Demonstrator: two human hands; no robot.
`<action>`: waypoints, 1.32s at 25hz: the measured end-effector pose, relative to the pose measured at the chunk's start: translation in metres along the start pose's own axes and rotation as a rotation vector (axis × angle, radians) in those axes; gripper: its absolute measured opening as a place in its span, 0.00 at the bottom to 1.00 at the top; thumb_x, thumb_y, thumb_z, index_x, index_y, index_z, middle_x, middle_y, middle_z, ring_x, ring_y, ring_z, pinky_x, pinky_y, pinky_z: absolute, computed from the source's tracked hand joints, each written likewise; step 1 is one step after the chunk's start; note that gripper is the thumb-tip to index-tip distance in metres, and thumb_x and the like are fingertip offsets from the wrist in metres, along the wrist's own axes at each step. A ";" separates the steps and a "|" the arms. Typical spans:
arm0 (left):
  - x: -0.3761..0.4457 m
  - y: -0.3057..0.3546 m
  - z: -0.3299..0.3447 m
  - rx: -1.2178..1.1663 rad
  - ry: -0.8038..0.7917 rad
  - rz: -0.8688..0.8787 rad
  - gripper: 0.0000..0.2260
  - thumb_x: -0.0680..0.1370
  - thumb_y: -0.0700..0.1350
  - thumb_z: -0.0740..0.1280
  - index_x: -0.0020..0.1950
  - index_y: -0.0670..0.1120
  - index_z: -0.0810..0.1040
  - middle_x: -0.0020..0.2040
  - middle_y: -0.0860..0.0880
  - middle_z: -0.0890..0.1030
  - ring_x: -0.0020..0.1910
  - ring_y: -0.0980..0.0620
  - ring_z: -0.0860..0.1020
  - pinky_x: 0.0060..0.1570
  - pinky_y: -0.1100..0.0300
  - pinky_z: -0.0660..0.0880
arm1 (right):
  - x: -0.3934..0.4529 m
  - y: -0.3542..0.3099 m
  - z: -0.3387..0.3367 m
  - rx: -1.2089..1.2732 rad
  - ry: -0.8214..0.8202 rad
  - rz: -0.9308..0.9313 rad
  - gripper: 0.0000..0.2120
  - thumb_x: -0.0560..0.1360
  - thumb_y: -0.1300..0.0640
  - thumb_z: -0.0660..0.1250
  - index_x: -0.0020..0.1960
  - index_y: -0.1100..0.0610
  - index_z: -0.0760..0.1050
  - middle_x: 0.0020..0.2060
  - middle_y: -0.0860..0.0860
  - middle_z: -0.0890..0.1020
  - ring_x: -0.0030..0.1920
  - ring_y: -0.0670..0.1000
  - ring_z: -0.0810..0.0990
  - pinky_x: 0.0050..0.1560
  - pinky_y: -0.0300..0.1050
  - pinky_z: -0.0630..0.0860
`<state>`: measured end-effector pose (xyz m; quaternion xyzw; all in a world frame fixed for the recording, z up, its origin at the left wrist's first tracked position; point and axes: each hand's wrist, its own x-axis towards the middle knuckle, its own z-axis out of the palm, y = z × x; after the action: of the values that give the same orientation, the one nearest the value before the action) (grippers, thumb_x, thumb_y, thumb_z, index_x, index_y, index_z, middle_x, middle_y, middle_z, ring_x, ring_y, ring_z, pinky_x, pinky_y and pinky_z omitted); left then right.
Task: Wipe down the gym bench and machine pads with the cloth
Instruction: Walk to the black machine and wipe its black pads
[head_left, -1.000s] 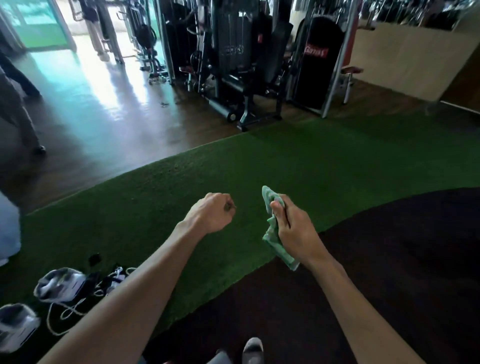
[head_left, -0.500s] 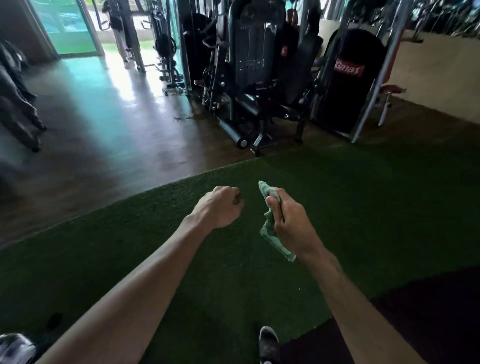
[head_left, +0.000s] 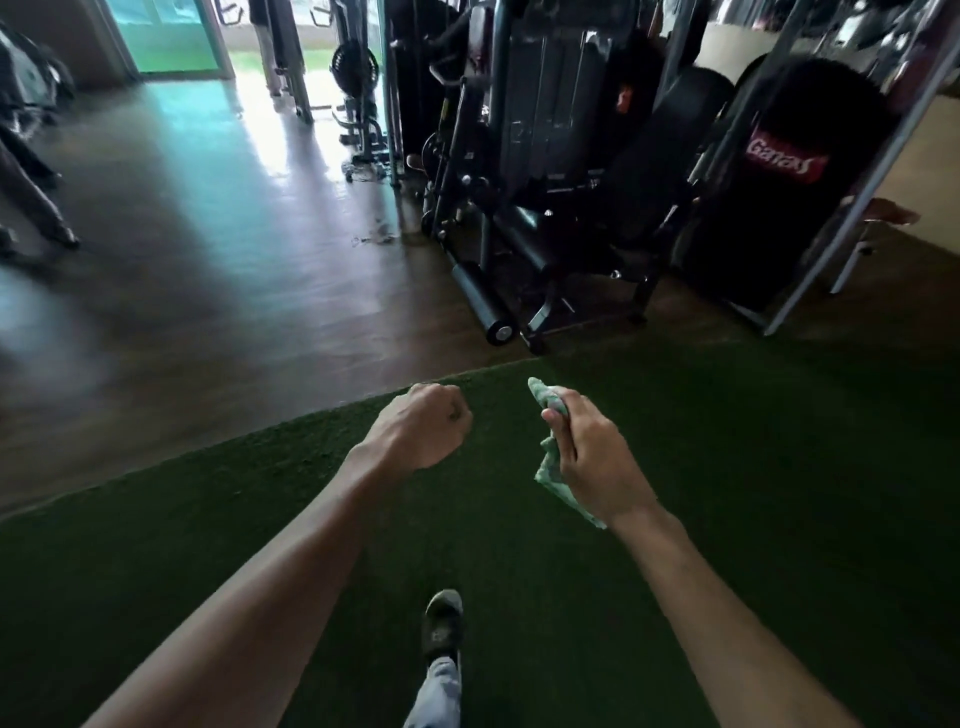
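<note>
Your right hand (head_left: 597, 457) is closed around the cloth (head_left: 551, 467), a crumpled green rag. The fingers wrap it tight, with one end poking up above your thumb and the other hanging out below the heel of the hand, near the wrist. The cloth touches nothing but your hand; it is in the air over the turf (head_left: 753, 493).

Your left hand (head_left: 423, 426) is curled into a loose fist, knuckles up, and nothing shows in it. It sits level with the right hand, just beside it, the two apart and not touching. Both forearms reach out ahead of you, bare.

Below the hands, one shoe (head_left: 441, 621) is planted on the green turf, with a grey trouser leg (head_left: 436, 691) above it at the bottom edge of the view.

The turf ends at a diagonal edge just past your hands, where a dark wood floor (head_left: 234, 270) begins. On that floor, ahead of you and a little to the right, stands a black machine (head_left: 545, 171) with a padded roller (head_left: 480, 299) low at its front, pointing toward you. To its right is a tall black pad (head_left: 779, 197) with a red label, held in a grey metal frame (head_left: 852, 171). All of these are well apart from the cloth.

Far left, blurred dark shapes are too unclear to name. At the back, a bright doorway (head_left: 171, 36) throws light across the floor.
</note>
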<state>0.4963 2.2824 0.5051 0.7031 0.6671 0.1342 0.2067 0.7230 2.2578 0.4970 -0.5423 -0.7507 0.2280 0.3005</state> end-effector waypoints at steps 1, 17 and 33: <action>0.039 -0.007 -0.003 0.014 0.008 0.014 0.10 0.78 0.52 0.62 0.51 0.54 0.82 0.54 0.49 0.84 0.52 0.45 0.83 0.47 0.57 0.75 | 0.037 0.011 0.007 -0.018 0.001 -0.004 0.23 0.84 0.43 0.52 0.73 0.54 0.69 0.63 0.53 0.79 0.56 0.52 0.81 0.58 0.56 0.81; 0.690 -0.029 -0.060 0.064 -0.149 0.056 0.07 0.79 0.49 0.65 0.48 0.48 0.80 0.49 0.50 0.82 0.50 0.44 0.81 0.44 0.55 0.73 | 0.631 0.244 0.040 -0.053 -0.002 0.186 0.28 0.83 0.39 0.50 0.75 0.55 0.68 0.69 0.53 0.76 0.57 0.52 0.82 0.55 0.53 0.82; 1.290 -0.114 0.043 0.183 -0.471 0.179 0.10 0.78 0.50 0.60 0.56 0.53 0.79 0.55 0.51 0.81 0.55 0.44 0.80 0.52 0.50 0.77 | 1.123 0.529 0.182 -0.022 0.057 0.696 0.29 0.85 0.44 0.51 0.81 0.58 0.56 0.80 0.60 0.63 0.80 0.59 0.61 0.80 0.60 0.60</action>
<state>0.5113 3.5617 0.3013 0.7868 0.5451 -0.0762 0.2793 0.6944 3.4862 0.2422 -0.7750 -0.5147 0.2934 0.2196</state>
